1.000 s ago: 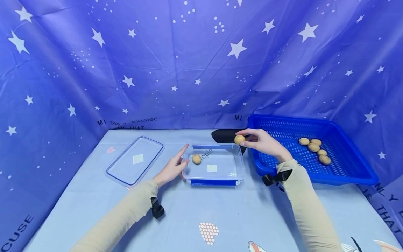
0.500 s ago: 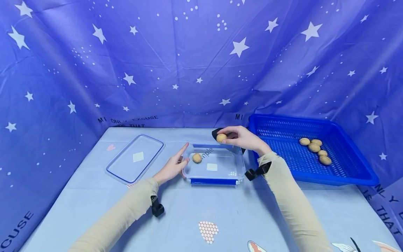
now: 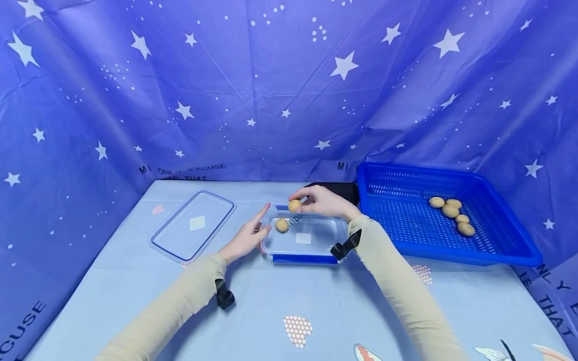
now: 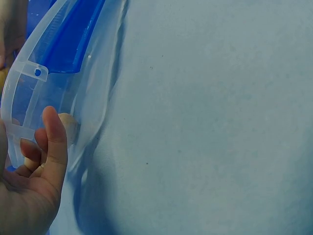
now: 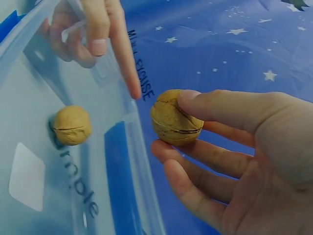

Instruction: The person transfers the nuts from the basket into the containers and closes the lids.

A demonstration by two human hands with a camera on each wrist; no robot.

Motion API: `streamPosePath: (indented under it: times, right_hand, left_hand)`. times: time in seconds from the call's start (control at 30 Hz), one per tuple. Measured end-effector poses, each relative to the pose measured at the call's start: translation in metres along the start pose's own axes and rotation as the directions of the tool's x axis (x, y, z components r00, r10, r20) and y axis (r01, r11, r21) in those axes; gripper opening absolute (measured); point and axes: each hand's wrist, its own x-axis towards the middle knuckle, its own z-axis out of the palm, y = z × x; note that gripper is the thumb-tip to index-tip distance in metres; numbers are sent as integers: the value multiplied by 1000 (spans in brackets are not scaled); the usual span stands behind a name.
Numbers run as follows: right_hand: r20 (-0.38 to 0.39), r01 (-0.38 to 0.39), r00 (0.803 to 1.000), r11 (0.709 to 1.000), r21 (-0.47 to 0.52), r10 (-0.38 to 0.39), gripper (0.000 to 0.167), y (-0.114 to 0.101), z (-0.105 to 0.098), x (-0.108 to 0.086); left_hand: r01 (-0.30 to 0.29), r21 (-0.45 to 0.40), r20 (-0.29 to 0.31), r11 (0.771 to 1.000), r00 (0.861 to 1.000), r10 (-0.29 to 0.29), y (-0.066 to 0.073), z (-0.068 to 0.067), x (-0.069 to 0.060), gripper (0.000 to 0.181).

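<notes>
In the head view, my right hand (image 3: 326, 202) pinches a walnut (image 3: 295, 206) above the back edge of a clear plastic food container (image 3: 325, 234) with blue clips. The right wrist view shows that walnut (image 5: 171, 120) between thumb and fingers, just outside the container wall. Another walnut (image 3: 282, 225) lies inside, toward the left end. Against that left end rests my left hand (image 3: 244, 239), its index finger and thumb extended. In the left wrist view the hand (image 4: 36, 181) touches the clear wall, and the inner walnut (image 4: 70, 128) is partly hidden behind a finger.
A blue plastic basket (image 3: 393, 220) holding several walnuts (image 3: 450, 211) stands at the right. The container's clear lid (image 3: 180, 235) lies flat at the left. Behind the right hand is a black object (image 3: 340, 190), partly covered. A starry blue curtain (image 3: 253, 90) hangs at the back.
My right hand has carried the walnut leftward from beside the basket along the container's back edge. The left hand stays at the container's left end.
</notes>
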Motion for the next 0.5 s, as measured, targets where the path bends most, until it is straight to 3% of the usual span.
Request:
streamPosePath:
  times: [0.3, 0.5]
  right_hand:
    - [155, 0, 988, 999, 47, -7, 37, 2, 24, 10]
    - [194, 27, 980, 998, 55, -38, 34, -1, 29, 10]
  left_hand:
    - [8, -18, 8, 1000, 1000, -8, 0, 1, 0, 66]
    - [2, -25, 8, 1000, 1000, -1, 0, 1, 1, 66]
